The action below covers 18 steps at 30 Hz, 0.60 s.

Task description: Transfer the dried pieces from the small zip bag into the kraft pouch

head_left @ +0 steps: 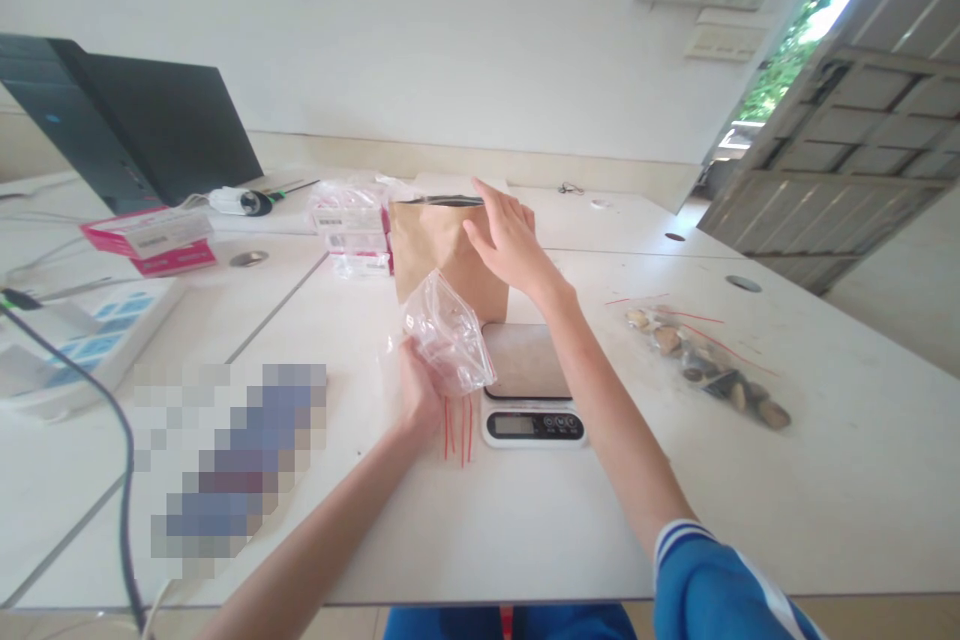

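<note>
Head view: left hand grasps a clear plastic bag, its long axis tilted up and right above the table; right hand, fingers extended, rests against the upright brown paper pouch, behind the scale; pouch mouth faces up.

Paper bag behind scale

A pixelated patch near the white table's left edge hides whatever lies there. The small grey digital scale's display is unreadable (too small), and the brown paper bag covers its far edge.
</note>
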Motion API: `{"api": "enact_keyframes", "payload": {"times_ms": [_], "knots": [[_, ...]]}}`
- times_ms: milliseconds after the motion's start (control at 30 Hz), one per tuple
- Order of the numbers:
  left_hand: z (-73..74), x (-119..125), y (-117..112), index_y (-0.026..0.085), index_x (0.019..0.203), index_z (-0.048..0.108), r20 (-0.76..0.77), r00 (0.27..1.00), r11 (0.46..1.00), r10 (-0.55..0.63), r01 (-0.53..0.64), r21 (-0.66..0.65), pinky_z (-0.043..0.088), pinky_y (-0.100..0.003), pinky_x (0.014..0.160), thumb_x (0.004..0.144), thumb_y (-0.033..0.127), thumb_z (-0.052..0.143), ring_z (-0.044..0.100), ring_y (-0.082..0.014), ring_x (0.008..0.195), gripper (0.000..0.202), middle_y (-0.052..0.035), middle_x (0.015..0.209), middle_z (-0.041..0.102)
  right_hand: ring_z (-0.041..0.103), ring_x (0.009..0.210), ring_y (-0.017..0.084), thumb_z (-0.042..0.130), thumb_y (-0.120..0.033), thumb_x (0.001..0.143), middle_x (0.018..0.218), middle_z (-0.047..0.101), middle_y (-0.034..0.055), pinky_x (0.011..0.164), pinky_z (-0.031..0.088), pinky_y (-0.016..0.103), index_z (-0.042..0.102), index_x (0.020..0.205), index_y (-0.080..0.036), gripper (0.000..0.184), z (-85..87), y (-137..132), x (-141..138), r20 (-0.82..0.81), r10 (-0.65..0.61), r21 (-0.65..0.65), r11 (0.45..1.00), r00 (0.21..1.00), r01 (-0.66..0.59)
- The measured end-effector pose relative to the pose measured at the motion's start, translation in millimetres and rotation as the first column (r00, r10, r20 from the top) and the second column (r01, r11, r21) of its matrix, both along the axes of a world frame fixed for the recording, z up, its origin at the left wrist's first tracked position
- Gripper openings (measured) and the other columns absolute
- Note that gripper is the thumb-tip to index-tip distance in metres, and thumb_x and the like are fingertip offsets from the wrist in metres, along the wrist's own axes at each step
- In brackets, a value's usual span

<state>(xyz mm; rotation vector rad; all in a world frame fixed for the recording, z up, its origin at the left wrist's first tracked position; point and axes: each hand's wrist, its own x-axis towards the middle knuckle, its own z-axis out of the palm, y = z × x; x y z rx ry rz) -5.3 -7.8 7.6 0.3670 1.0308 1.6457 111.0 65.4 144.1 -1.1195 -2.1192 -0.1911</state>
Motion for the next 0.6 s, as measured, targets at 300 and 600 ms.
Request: {"api": "enact_keyframes", "payload": {"times_ms": [300, 600], "knots": [[27.8, -1.5, -8.6, 0.016, 0.092, 0.065, -0.042, 0.998, 0.981, -0.040, 0.047, 0.188, 0.053, -0.031, 0.072, 0.082, 0.039, 0.045, 0.069, -0.0188, 0.073, 0.032, -0.0044, 0.077, 0.072, 0.060, 0.093, 0.020, 0.039, -0.050, 0.094, 0.108, 0.063, 0.0088, 0.080, 0.045, 0.032, 0.057, 0.103, -0.020, 0.037, 15.1, -45.4, 10.1, -0.026, 0.236, -0.469, 0.855, 0.971, -0.221], [26.0, -0.3, -19.0, 0.017, 0.094, 0.065, -0.451, 0.892, 0.971, 0.034, 0.077, 0.226, 0.050, -0.028, 0.067, 0.089, 0.037, 0.037, 0.065, -0.0172, 0.076, 0.034, -0.0035, 0.083, 0.069, 0.056, 0.067, 0.014, 0.034, -0.073, 0.084, 0.075, 0.062, 0.0019, 0.061, 0.038, 0.026, 0.057, 0.077, -0.019, 0.059, 21.3, -55.5, 14.6, -0.040, 0.311, -0.729, 0.641, 0.950, -0.240]]}}
